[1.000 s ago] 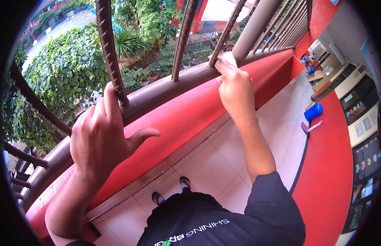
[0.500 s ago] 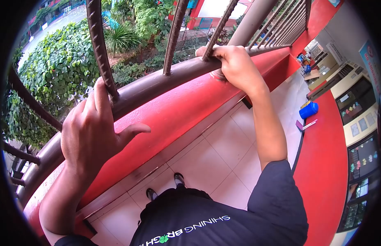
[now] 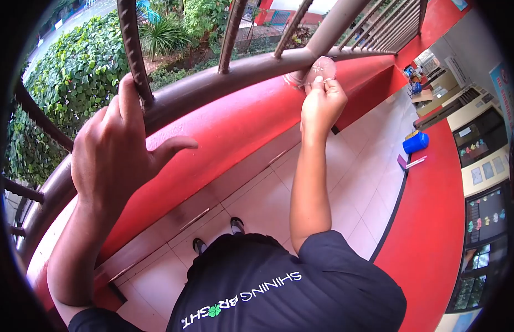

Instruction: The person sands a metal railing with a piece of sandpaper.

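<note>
My left hand (image 3: 110, 149) rests on the brown metal railing (image 3: 190, 94) at the left, fingers over the pipe beside an upright twisted bar (image 3: 133, 50), thumb stretched out to the right. My right hand (image 3: 322, 105) is raised near the thick slanted post (image 3: 337, 27), off the pipe. Between its thumb and fingers it pinches a small round pinkish disc (image 3: 323, 67) with light markings and thin strands at its edge. Below the railing runs a red ledge (image 3: 229, 127).
Leafy bushes (image 3: 74, 83) grow beyond the bars. Pale floor tiles (image 3: 268, 205) lie below, with my feet (image 3: 237, 224) on them. A blue container (image 3: 416, 143) stands at the right by a red strip (image 3: 428, 210), near windows (image 3: 481, 135).
My right hand has left the railing and turned upward, now showing the round disc in its fingers. My left hand stays on the railing; the view has shifted slightly.
</note>
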The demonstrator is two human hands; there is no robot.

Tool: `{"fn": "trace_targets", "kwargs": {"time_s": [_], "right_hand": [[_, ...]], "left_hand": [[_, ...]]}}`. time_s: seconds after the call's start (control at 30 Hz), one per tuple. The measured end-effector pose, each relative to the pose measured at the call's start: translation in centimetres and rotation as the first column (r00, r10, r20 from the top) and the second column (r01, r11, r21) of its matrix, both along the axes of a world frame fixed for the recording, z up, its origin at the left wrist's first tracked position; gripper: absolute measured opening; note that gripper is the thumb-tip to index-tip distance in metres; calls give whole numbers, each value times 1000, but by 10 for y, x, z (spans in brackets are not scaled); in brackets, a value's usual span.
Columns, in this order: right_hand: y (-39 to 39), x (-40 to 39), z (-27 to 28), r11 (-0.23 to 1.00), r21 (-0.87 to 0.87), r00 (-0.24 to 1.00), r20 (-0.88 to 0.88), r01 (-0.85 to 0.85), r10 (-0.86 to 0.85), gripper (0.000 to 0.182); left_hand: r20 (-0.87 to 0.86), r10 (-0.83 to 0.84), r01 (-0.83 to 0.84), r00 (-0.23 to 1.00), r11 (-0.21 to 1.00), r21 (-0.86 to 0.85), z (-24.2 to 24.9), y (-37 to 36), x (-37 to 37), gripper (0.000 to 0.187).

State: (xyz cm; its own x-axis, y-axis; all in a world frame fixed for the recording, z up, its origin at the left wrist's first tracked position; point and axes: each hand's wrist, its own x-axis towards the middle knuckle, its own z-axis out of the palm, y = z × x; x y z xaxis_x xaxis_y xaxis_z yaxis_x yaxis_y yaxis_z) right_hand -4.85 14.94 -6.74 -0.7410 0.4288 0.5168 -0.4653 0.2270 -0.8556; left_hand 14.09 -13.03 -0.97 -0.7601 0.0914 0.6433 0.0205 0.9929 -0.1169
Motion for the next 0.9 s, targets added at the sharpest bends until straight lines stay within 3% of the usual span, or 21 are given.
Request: {"fn": "trace_targets", "kwargs": {"time_s": [0.03,0.07,0.13,0.17,0.2,0.27,0.33,0.4,0.5,0.53,0.67,0.73,0.77,0.8,0.83,0.87,0.9], "right_hand": [[-9,4,3,907,-394,989,-87,-148,123,20],[-11,5,5,907,-399,990,-78,-136,114,20],[-15,7,12,743,-637,973,-56,-206,222,20],[-18,9,15,737,-603,942,-73,-304,329,21],[-26,6,14,772,-560,945,-65,-301,321,21],[-52,21,16,913,-377,984,14,-158,176,21],[-78,45,16,829,-533,982,-20,-168,187,20],[-77,55,12,907,-372,976,2,-200,216,22],[-60,24,17,923,-376,992,58,-80,110,26],[-73,15,12,959,-285,998,-57,-3,-13,30],[-108,59,-5,995,-94,997,-73,-20,13,37],[-108,60,11,878,-459,991,-64,-137,121,32],[-106,61,22,800,-580,987,-60,-154,147,28],[-108,57,20,795,-591,990,-51,-136,131,25],[-110,58,6,923,-381,997,-66,-59,37,26],[-115,55,-6,988,-150,993,-107,33,-49,27],[-122,76,-6,999,-40,996,-82,20,-23,30]], "left_hand": [[40,4,-5,999,1000,16,0,0,0,121],[70,13,-16,997,999,32,0,-1,0,120],[63,19,-19,998,1000,9,1,0,1,116],[77,26,-27,997,999,21,1,0,1,115],[91,33,-36,995,999,36,2,0,1,114],[34,14,-14,999,1000,6,0,1,2,112],[36,21,-21,999,1000,3,2,2,3,112],[69,57,-55,996,998,-26,7,5,5,109],[65,37,-37,997,999,1,9,6,6,102],[62,32,-32,998,999,-6,9,8,9,102],[49,10,-11,999,1000,18,8,4,7,91],[43,-11,10,999,1000,17,9,4,10,91],[57,-16,14,998,999,32,10,3,10,90],[57,-14,13,998,999,30,10,3,11,90],[58,-15,13,998,1000,22,11,4,12,89],[53,-13,12,998,1000,16,11,3,12,88],[6,-52,52,999,999,5,7,-1,9,87]]}}
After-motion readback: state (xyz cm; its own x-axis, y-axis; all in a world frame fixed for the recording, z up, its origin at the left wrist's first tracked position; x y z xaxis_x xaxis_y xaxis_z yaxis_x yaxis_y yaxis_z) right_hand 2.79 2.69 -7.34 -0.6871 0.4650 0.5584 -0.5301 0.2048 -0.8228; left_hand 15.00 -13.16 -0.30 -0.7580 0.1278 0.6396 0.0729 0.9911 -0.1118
